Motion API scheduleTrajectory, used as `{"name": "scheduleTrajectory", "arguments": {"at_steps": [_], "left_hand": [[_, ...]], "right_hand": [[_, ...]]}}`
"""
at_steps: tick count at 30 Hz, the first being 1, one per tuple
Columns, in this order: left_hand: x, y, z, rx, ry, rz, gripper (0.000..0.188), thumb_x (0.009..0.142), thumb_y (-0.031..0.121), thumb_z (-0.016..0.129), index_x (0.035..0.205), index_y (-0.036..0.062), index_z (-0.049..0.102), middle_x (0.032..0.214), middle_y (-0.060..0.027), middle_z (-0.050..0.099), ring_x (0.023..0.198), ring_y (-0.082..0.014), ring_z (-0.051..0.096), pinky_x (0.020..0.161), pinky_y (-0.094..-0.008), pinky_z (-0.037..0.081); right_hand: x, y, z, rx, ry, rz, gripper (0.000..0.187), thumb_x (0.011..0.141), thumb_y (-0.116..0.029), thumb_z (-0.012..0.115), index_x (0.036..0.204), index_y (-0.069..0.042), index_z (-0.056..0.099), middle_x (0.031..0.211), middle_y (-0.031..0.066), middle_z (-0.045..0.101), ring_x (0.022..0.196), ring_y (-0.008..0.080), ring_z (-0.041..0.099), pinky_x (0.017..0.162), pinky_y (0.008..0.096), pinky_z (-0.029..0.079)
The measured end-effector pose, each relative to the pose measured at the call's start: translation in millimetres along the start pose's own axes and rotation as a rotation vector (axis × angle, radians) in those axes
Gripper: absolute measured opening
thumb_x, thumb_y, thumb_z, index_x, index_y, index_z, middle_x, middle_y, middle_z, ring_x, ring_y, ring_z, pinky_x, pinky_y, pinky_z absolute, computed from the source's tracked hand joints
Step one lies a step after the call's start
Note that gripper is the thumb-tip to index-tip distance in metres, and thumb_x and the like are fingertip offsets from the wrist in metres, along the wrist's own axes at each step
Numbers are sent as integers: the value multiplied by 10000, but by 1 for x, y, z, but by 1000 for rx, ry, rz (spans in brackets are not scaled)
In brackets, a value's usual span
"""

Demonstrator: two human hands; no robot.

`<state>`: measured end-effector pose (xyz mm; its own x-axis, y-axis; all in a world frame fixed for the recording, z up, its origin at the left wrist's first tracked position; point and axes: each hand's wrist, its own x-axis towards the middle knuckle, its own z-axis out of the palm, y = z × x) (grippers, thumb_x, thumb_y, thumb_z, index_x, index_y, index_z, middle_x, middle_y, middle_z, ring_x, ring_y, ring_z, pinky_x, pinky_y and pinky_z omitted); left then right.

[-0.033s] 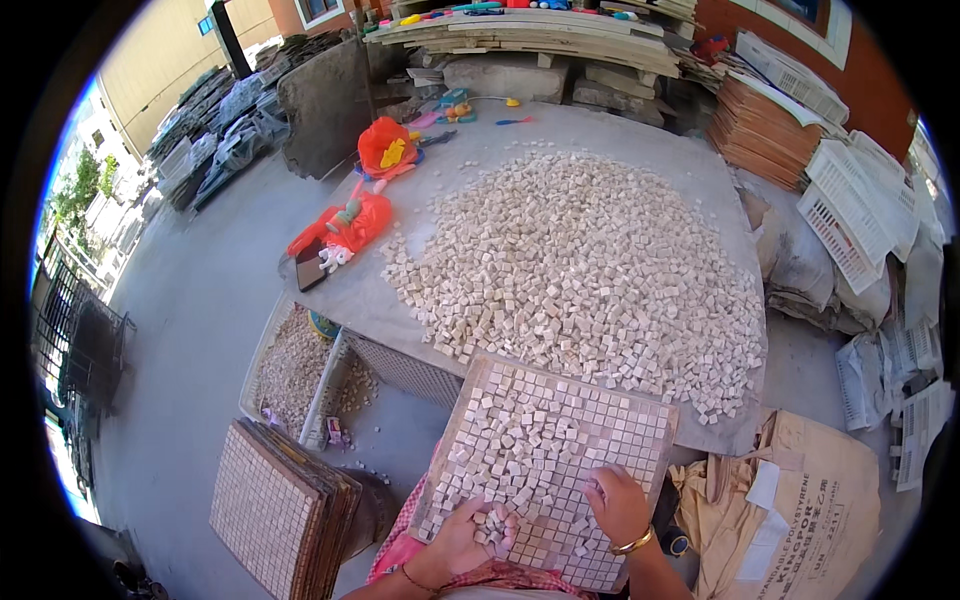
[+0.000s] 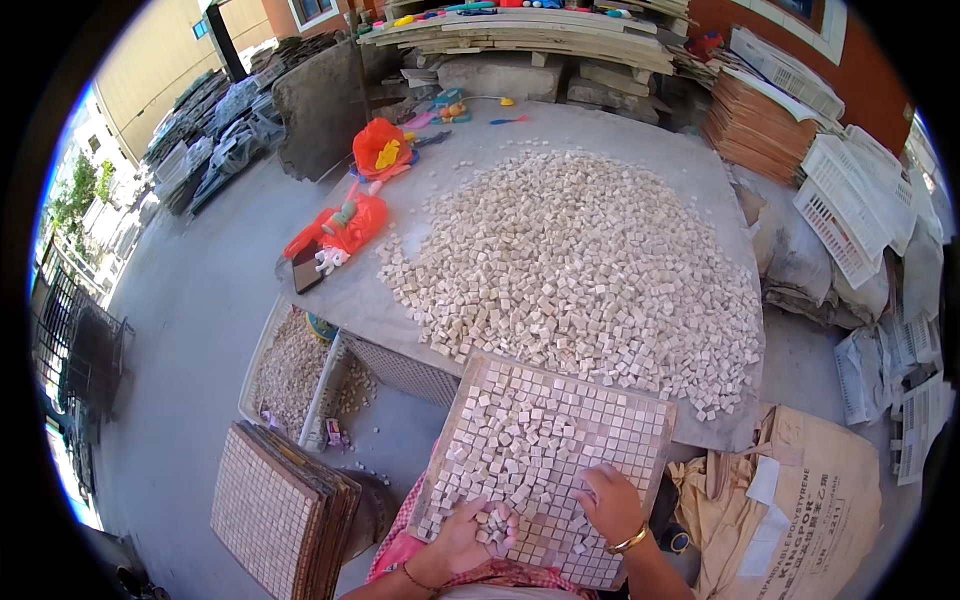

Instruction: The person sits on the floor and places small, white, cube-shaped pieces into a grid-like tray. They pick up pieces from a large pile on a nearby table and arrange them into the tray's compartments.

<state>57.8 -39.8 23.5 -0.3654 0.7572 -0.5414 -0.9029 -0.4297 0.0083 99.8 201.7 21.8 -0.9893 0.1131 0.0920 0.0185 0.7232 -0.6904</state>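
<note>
A square grid tray [image 2: 650, 420] rests tilted before me, its near edge toward my lap. Small pale stone tiles sit in many of its cells, and loose tiles [image 2: 515, 440] lie scattered over its left and middle part. My left hand [image 2: 470, 535], palm up at the near left of the tray, is cupped around several small stone tiles [image 2: 494, 524]. Over the right part of the tray is my right hand [image 2: 610, 505], fingers bent down close to the cells; whether a tile is between its fingertips is hidden. A gold bracelet [image 2: 628, 541] circles the right wrist.
Beyond the tray, a large heap of stone tiles [image 2: 580, 270] covers the table [image 2: 340, 290]. To the left stand a white crate of tiles [image 2: 262, 350] and a stack of filled trays [image 2: 270, 510]. A brown paper sack [image 2: 820, 500] lies at right. Red bags [image 2: 355, 222] and a phone [image 2: 308, 270] lie on the table's left edge.
My right hand has shifted slightly left over the tray. My left hand keeps its place with the tiles in it. The whole view has moved a little.
</note>
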Motion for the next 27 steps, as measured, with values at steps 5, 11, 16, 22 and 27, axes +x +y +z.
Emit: {"name": "scheduleTrajectory", "arguments": {"at_steps": [5, 11, 16, 22, 27], "left_hand": [[-3, -1, 11, 165, 138, -20, 198, 937, 198, 440, 906, 14, 504, 915, -104, 516, 904, -204, 513, 821, -311, 447], [-2, 5, -12, 151, 54, -67, 240, 960, 190, 419, 1015, -19, 525, 1023, -114, 535, 993, -195, 531, 907, -310, 462], [4, 12, -5, 73, 117, -91, 259, 957, 173, 421, 1076, -29, 530, 1054, -119, 546, 1002, -209, 541, 903, -307, 479], [-3, 90, -50, -273, -168, -7, 224, 923, 191, 490, 972, -22, 540, 963, -137, 562, 905, -234, 573, 759, -314, 537], [-63, 275, -78, -204, 193, 970, 491, 945, 367, 415, 1096, -98, 458, 1001, -210, 550, 995, -341, 546, 931, -475, 446]], "right_hand": [[-3, -15, 22, -45, -50, -129, 225, 713, -180, 682, 891, -73, 594, 848, 75, 548, 771, 259, 571, 632, 348, 480], [-5, -28, 37, -96, -47, -47, 273, 682, -186, 715, 895, -64, 594, 821, 74, 543, 712, 245, 570, 593, 338, 476], [0, -83, 7, 174, -142, -3, 255, 695, -171, 699, 895, -37, 617, 807, 111, 589, 682, 254, 571, 604, 328, 465], [0, -91, 7, 24, 40, -75, 295, 697, -137, 707, 951, -18, 617, 766, 120, 592, 586, 230, 570, 544, 325, 465], [-7, -88, 7, 144, -33, 156, 149, 691, -61, 680, 814, 4, 625, 682, 84, 597, 567, 143, 556, 529, 243, 440]]}}
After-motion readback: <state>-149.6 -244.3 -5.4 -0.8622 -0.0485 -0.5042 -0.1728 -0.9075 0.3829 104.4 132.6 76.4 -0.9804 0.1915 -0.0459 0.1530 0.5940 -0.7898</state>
